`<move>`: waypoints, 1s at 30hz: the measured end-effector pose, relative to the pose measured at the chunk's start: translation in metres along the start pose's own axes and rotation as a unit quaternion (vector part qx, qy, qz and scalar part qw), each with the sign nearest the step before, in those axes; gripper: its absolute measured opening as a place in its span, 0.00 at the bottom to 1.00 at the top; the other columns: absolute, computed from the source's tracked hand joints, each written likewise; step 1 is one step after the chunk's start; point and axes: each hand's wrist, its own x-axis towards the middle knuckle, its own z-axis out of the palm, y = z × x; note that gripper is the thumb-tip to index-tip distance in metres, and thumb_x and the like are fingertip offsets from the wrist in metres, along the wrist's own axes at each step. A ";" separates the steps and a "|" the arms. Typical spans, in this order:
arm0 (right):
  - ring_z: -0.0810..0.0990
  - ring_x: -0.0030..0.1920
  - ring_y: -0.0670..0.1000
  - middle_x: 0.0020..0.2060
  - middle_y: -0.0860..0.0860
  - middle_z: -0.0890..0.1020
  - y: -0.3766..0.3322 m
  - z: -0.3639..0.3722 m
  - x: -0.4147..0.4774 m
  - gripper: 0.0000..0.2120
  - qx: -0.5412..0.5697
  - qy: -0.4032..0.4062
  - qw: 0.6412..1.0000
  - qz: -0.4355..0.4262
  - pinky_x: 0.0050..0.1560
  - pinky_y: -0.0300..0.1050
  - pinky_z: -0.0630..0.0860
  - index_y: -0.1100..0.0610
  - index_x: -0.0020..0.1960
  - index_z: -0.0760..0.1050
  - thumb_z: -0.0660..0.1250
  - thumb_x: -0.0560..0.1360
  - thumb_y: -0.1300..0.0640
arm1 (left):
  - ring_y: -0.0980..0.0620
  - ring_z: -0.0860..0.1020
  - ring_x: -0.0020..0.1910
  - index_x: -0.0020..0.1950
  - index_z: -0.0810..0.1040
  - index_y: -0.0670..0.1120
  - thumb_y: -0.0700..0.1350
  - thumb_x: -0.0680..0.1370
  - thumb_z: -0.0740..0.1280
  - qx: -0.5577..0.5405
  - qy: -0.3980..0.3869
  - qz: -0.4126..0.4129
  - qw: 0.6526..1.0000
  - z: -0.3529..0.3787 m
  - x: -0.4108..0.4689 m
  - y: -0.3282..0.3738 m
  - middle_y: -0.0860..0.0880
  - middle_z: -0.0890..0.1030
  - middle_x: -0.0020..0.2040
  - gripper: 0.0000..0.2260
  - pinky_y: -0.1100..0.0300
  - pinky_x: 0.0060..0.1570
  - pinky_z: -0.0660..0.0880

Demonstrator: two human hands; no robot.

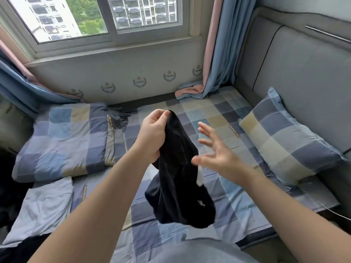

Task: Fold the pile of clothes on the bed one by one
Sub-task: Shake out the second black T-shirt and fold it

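A black garment (178,179) with small white marks hangs bunched in the air above the checked bed sheet (218,114). My left hand (153,135) grips its top edge, fingers pinched at the upper corner. My right hand (216,150) hovers just right of the garment with its fingers spread, holding nothing. A pale blue garment (41,205) lies flat at the bed's left. More dark clothing (20,249) lies at the bottom left corner, and a dark grey piece (119,118) is crumpled near the far wall.
A folded checked duvet (62,141) fills the left of the bed. A checked pillow (288,141) leans on the grey padded headboard (303,73) at right. Blue and pink curtains (216,54) hang beside the window. A thin white cable (330,211) runs along the right bed edge.
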 end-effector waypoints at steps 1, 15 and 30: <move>0.68 0.70 0.37 0.73 0.32 0.61 -0.001 0.012 -0.001 0.46 -0.015 -0.032 0.999 -0.014 0.61 0.39 0.74 0.31 0.76 0.53 0.77 0.67 0.43 | 0.49 0.78 0.40 0.44 0.79 0.48 0.48 0.84 0.62 -0.001 -0.007 -0.003 1.000 0.001 -0.001 0.001 0.47 0.80 0.39 0.11 0.54 0.40 0.77; 0.82 0.39 0.49 0.37 0.53 0.84 -0.033 0.025 0.038 0.08 -0.010 0.051 0.997 -0.051 0.43 0.46 0.80 0.60 0.48 0.82 0.64 0.81 0.66 | 0.47 0.80 0.46 0.47 0.81 0.46 0.49 0.83 0.66 0.022 0.160 -0.044 0.986 -0.058 0.018 -0.013 0.47 0.82 0.42 0.09 0.53 0.47 0.79; 0.73 0.37 0.56 0.35 0.65 0.76 -0.102 -0.002 0.071 0.16 -0.011 0.113 0.993 -0.042 0.39 0.53 0.70 0.70 0.47 0.77 0.64 0.78 0.56 | 0.53 0.80 0.43 0.47 0.74 0.49 0.49 0.74 0.72 0.245 -0.036 0.049 0.968 0.019 -0.035 -0.061 0.55 0.80 0.41 0.09 0.57 0.41 0.78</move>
